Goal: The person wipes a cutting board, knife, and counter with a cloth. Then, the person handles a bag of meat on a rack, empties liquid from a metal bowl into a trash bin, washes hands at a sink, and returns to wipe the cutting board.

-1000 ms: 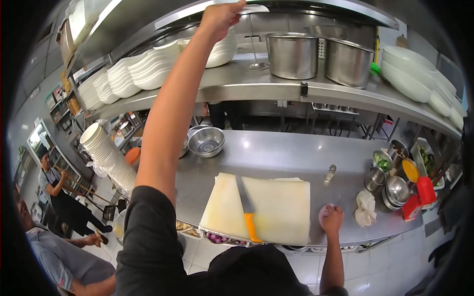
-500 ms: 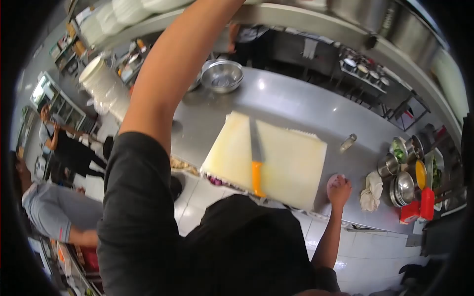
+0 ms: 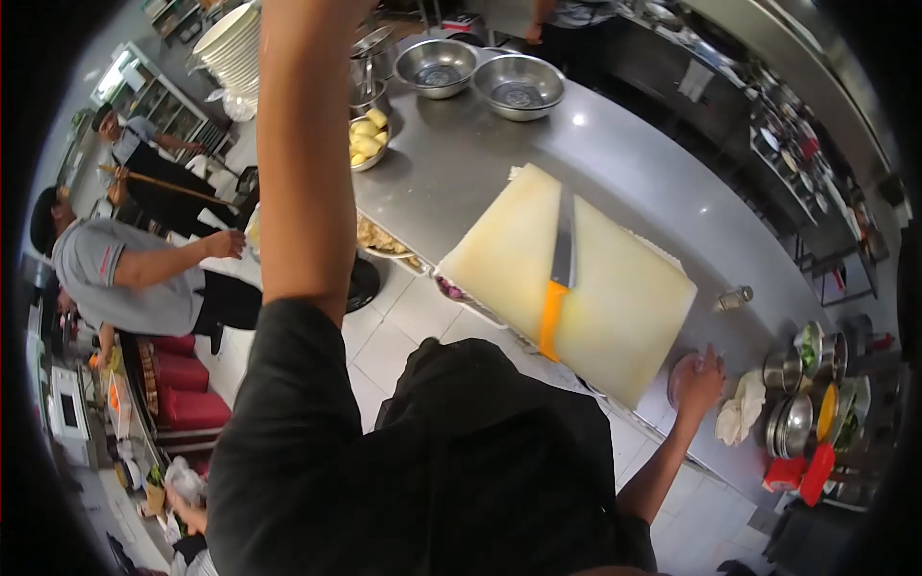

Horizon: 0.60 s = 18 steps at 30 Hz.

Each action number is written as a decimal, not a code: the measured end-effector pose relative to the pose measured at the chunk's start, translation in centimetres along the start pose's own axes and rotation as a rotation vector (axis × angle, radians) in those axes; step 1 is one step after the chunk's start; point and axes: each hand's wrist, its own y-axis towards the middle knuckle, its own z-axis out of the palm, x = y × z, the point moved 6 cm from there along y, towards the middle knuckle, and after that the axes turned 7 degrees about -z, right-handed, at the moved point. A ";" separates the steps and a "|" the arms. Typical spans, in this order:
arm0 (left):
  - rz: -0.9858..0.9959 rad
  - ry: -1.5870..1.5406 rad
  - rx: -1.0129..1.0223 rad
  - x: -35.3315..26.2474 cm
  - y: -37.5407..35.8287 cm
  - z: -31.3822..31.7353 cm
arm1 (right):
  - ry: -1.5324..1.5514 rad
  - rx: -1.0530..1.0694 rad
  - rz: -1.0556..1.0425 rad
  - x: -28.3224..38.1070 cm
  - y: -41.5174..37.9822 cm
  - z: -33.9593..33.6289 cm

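My left arm (image 3: 305, 163) is raised and runs out past the top edge, so my left hand is out of view. At the counter's near right edge, my right hand (image 3: 703, 382) has its fingers curved at the side of a small round pinkish bowl (image 3: 683, 380). What lies inside the bowl is too small to make out. To the left of that hand lies a pale cutting board (image 3: 615, 317). Across the board rests a knife (image 3: 564, 245) with an orange handle, its blade pointing away from me. Neither hand touches the knife.
Steel bowls (image 3: 520, 84) and peeled yellow pieces (image 3: 367, 139) stand at the back left of the counter (image 3: 461, 182). A glass jar (image 3: 736, 298), a cloth (image 3: 740, 409), steel pots (image 3: 784, 369) and a red container (image 3: 816, 474) are at right. Co-workers (image 3: 144, 259) stand at left.
My view has swung leftward, bringing more of the left side, the second steel bowl and the yellow pieces into sight. My left arm stays raised; my right hand stays by the pinkish bowl.
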 end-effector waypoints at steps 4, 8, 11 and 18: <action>-0.427 -0.147 -0.042 11.8 -7.7 -6.0 | 0.796 0.261 0.069 11.7 -0.4 -0.8; -0.899 -0.046 -0.048 18.0 -18.9 -9.5 | 0.621 0.355 -0.203 20.6 -2.1 1.4; -1.108 0.061 -0.017 20.8 -26.4 -14.6 | 0.547 0.371 -0.173 22.8 -2.8 3.4; -1.364 0.003 -0.126 25.2 -35.9 -25.3 | 0.369 0.349 -0.088 25.0 -2.4 4.6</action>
